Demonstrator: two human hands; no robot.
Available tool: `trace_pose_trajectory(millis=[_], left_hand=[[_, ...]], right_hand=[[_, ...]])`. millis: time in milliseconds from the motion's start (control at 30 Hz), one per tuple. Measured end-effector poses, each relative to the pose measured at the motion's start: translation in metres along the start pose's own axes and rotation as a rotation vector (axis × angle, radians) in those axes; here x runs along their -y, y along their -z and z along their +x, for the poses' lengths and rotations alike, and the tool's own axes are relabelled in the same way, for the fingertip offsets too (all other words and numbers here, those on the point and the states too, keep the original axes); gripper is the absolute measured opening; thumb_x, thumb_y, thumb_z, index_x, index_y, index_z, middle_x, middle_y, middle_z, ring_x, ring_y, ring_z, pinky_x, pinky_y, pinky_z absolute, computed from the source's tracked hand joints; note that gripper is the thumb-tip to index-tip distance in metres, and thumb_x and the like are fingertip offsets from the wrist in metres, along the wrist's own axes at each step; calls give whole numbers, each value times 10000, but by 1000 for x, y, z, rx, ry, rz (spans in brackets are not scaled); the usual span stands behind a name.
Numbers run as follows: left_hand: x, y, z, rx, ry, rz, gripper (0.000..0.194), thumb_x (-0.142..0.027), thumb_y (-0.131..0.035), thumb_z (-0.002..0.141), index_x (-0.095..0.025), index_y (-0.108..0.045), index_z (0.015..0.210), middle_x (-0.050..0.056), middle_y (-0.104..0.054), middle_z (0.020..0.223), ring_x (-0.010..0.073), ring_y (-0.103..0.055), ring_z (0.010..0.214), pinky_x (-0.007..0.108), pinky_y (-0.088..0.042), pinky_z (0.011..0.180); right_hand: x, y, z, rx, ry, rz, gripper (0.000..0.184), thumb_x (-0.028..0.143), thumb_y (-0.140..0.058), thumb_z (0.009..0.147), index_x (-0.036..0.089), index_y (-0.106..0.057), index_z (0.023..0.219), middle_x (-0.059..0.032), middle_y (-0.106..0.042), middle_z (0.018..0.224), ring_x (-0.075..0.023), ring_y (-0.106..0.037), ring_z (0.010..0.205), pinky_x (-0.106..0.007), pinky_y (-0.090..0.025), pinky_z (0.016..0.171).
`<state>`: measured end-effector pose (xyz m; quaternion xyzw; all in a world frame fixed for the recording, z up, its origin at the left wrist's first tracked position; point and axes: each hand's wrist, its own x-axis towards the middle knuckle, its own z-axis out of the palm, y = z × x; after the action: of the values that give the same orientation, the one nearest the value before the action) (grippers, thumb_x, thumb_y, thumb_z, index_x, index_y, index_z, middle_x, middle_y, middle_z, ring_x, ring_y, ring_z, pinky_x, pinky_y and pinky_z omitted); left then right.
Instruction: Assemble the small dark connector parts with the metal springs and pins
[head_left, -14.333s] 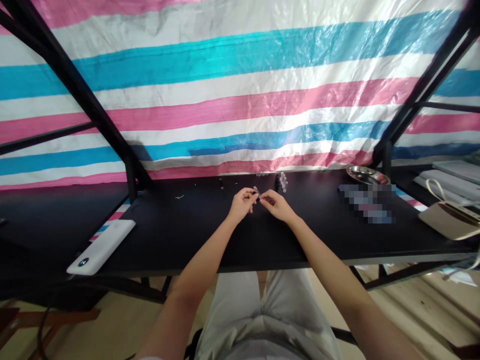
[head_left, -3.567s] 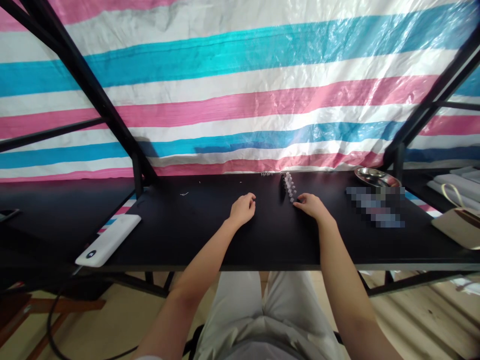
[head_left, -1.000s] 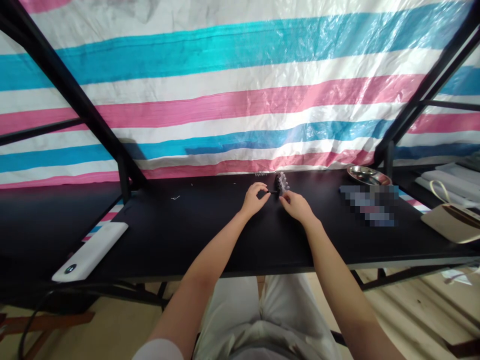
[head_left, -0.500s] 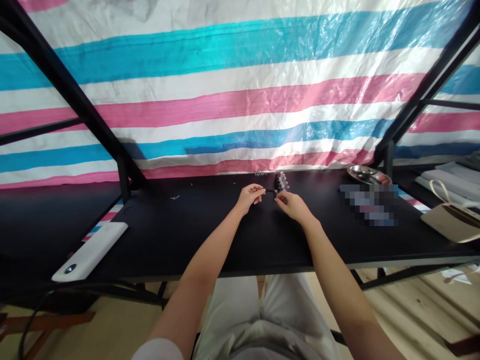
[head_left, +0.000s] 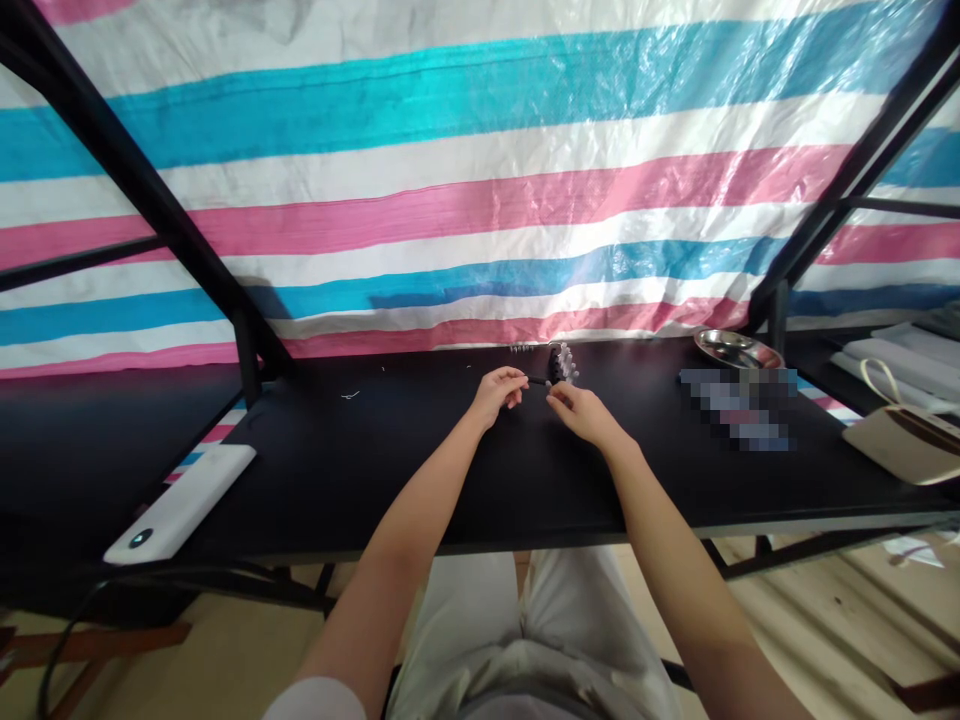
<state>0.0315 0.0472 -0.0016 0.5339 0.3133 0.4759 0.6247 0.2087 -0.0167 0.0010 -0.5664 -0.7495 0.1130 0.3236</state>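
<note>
Between my two hands spans a short, thin black rod (head_left: 537, 380), too small to make out in detail. My left hand (head_left: 496, 395) pinches its left end with thumb and fingertips. At the other end, the fingers of my right hand (head_left: 583, 412) are closed, with a small pale tip showing there. Just beyond my right hand lie a row of small black pieces (head_left: 554, 364) and a cluster of pale grey pieces (head_left: 568, 364). A line of tiny shiny parts (head_left: 521, 348) sits near the back edge of the black table (head_left: 360, 460).
On the left lies a long white device (head_left: 184, 503) with a round dark spot. To the right are a shiny metal dish (head_left: 737, 350), a blurred-out patch and a beige pouch (head_left: 900, 445). Thin white scraps (head_left: 350, 395) lie left of my hands. Black frame bars and a striped sheet stand behind.
My right hand has shifted very slightly left along the black rod. My left hand stays nearly in place, and the other things have not moved.
</note>
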Motion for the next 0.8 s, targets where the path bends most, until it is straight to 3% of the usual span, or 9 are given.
trace_pose_trajectory(millis=[267,567,800], left_hand=[[-2,0,0,4,-16,-31,238,-274,-661,626,-132,-520,754,-7,-586,614,55,-481,409,169,-287,355],[-3,-2,-1,-15,-54,-36,244,-278,-658,624,-140,-517,767,-30,-563,572,53,-469,391,172,-295,361],[0,1,2,-37,-43,-32,266,-294,-668,613,-145,-515,772,-27,-575,571,52,-464,383,174,-288,359]], right_hand=[[-4,-3,1,-42,24,25,283,343,-473,822,207,-657,988,-35,-659,771,-140,-560,609,-249,-424,615],[3,-6,0,-51,0,-43,285,355,-494,818,231,-675,1001,-24,-654,703,-147,-564,587,-261,-422,616],[0,-16,3,-133,-2,-11,337,356,-472,833,202,-657,1070,-40,-574,699,-147,-535,603,-272,-435,622]])
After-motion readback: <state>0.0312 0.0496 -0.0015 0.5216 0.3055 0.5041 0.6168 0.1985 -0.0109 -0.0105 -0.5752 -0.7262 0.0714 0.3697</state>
